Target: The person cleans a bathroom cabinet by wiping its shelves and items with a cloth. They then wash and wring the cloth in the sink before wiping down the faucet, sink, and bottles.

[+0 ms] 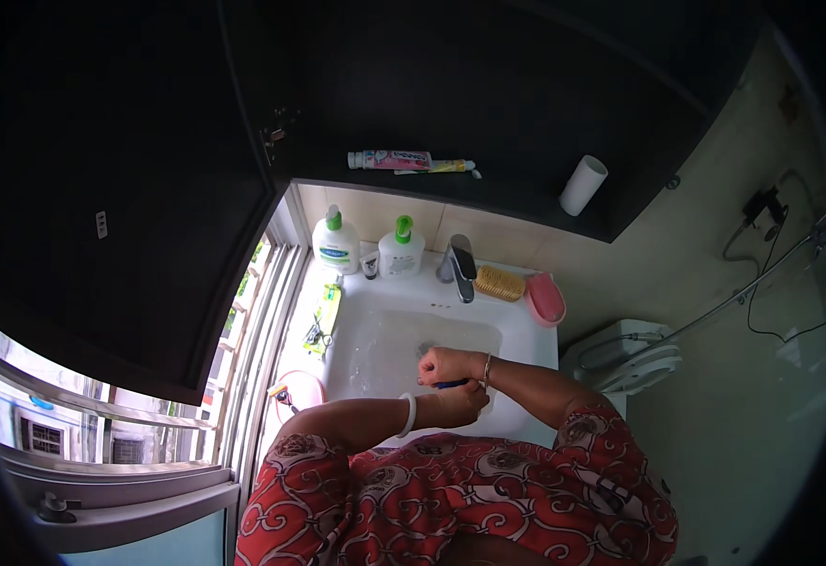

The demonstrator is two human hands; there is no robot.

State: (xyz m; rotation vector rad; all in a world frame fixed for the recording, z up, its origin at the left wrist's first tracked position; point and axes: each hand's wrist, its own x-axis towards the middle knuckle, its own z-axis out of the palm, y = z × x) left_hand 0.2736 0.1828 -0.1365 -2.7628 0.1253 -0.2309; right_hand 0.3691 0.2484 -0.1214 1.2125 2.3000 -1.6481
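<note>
Both hands meet low over the white sink (pixel 361 363), close to the person's body. The right hand (pixel 453 364), with a thin bracelet (pixel 487 368) at its wrist, is curled into a loose fist near the drain. The left hand (pixel 467 404), below a white bangle (pixel 408 415), is bent in just beneath it. A slim dark blue thing (pixel 450 384) lies between the two hands, over the basin; its shape is mostly hidden. The fingers of both hands look bent inward, but I cannot tell which of them pinch it, or how tightly.

Behind the basin, the faucet (pixel 460 267) stands with a yellow brush (pixel 500 284) just beside it, then a pink soap dish (pixel 546 300) at the corner. On the other side of the faucet are two pump bottles with green tops, one white (pixel 336 249) and one paler (pixel 401 256), with a small tube (pixel 370 266) between them. A green packet (pixel 326 306) lies along the window side, and nearer the person is an orange razor (pixel 278 389). On the dark shelf above lie two toothpaste tubes (pixel 399 160), near each other, and, well apart from them, a white cylinder (pixel 583 187).
</note>
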